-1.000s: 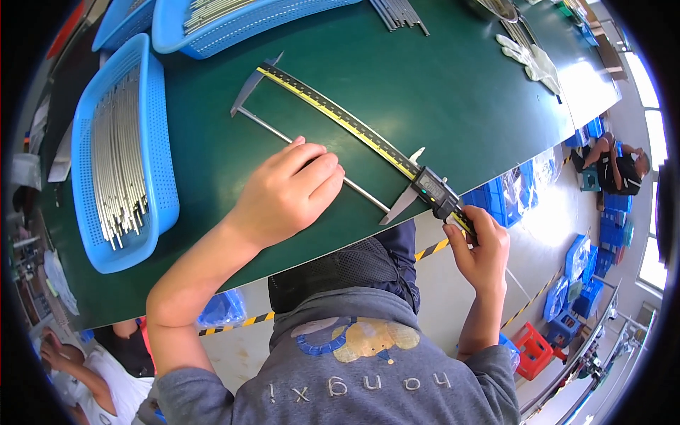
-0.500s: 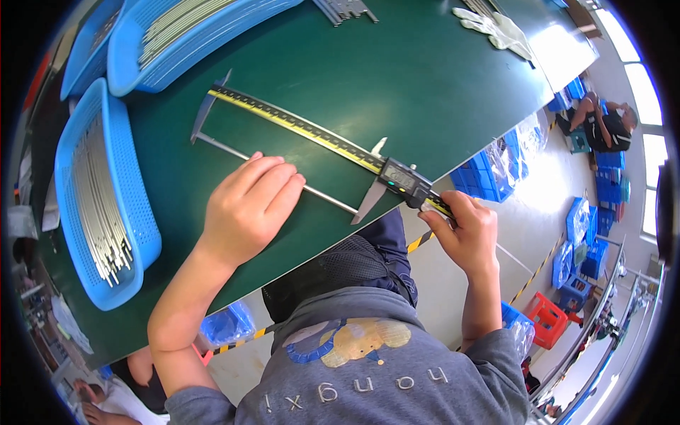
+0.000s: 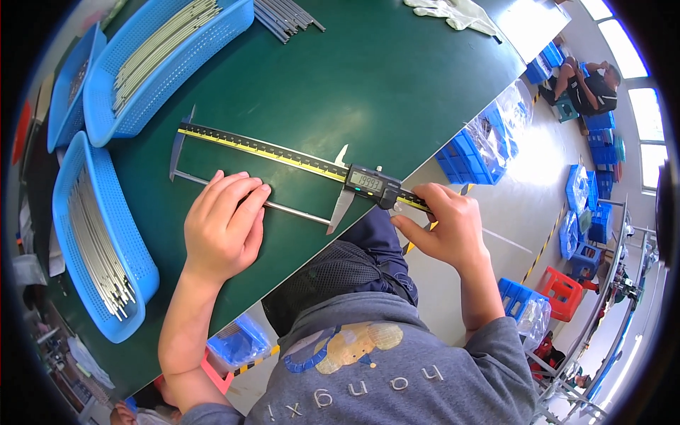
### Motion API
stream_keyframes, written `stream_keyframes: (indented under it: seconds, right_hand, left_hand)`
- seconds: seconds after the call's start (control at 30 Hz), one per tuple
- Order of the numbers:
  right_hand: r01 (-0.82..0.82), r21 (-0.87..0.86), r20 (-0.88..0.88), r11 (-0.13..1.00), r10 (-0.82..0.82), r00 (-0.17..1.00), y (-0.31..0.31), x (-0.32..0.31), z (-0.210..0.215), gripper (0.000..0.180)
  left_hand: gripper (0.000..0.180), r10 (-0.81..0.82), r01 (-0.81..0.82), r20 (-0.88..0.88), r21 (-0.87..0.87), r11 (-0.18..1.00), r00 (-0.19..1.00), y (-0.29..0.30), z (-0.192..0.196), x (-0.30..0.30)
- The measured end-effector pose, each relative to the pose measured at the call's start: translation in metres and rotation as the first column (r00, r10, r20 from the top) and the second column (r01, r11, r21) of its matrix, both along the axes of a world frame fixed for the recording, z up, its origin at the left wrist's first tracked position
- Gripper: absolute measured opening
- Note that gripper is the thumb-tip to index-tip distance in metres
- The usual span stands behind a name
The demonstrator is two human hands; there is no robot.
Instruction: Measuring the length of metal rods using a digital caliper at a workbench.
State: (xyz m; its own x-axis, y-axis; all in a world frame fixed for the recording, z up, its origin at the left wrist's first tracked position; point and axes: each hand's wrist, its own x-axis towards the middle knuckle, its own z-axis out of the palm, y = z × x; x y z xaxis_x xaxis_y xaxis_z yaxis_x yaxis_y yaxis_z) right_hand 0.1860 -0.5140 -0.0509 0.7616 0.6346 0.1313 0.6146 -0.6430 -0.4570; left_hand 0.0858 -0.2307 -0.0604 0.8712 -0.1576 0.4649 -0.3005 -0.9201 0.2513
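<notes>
A long digital caliper (image 3: 265, 147) lies aslant over the green table, its jaws spread wide and its display lit. Between the jaw tips runs a thin metal rod (image 3: 297, 213), roughly parallel to the caliper's beam. My left hand (image 3: 221, 230) is closed over the rod's middle, fingers together, and hides part of it. At the caliper's near right end, my right hand (image 3: 451, 228) has its fingers on the beam beyond the display. Its thumb sits just under the beam, near the slider's small wheel; whether it touches is hard to make out.
Left of my left arm, a blue perforated basket (image 3: 145, 258) holds many thin rods. Another blue basket (image 3: 202, 53) of rods stands behind it. Darker rods (image 3: 287, 18) and a white glove (image 3: 453, 10) lie at the table's far side. Blue crates (image 3: 467, 157) stand on the floor at right.
My view has shifted, so caliper, rod and hands sit further left and lower. The right thumb has come away from the slider's wheel. The left hand stays on the rod.
</notes>
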Motion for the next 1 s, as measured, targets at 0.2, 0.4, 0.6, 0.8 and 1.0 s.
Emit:
stream_keyframes:
  seconds: [0.2, 0.4, 0.6, 0.8, 1.0]
  right_hand:
    - [0.000, 0.001, 0.011, 1.000, 0.000, 1.000, 0.000, 0.000, 0.000, 0.034]
    - [0.023, -0.013, 0.022, 1.000, -0.023, 1.000, 0.000, -0.001, 0.000, 0.034]
    - [0.042, -0.109, -0.002, 0.993, -0.042, 0.999, 0.007, -0.001, 0.003, 0.037]
    - [0.037, -0.008, -0.035, 0.999, -0.037, 0.999, 0.003, -0.004, 0.004, 0.026]
    - [-0.002, 0.029, -0.024, 1.000, 0.002, 1.000, 0.001, -0.004, 0.002, 0.025]
  left_hand:
    - [0.028, -0.013, 0.012, -0.024, -0.027, 1.000, 1.000, 0.001, 0.000, 0.001]
    - [0.024, -0.009, 0.009, 0.000, -0.031, 0.999, 1.000, -0.001, 0.000, 0.003]
    - [0.015, -0.019, 0.015, 0.045, 0.080, 0.997, 0.999, -0.004, 0.002, -0.001]
    - [0.016, -0.037, 0.035, 0.077, 0.027, 0.999, 0.996, -0.009, -0.008, 0.002]
    - [0.015, -0.007, 0.007, 0.138, 0.002, 1.000, 0.990, -0.010, -0.010, 0.000]
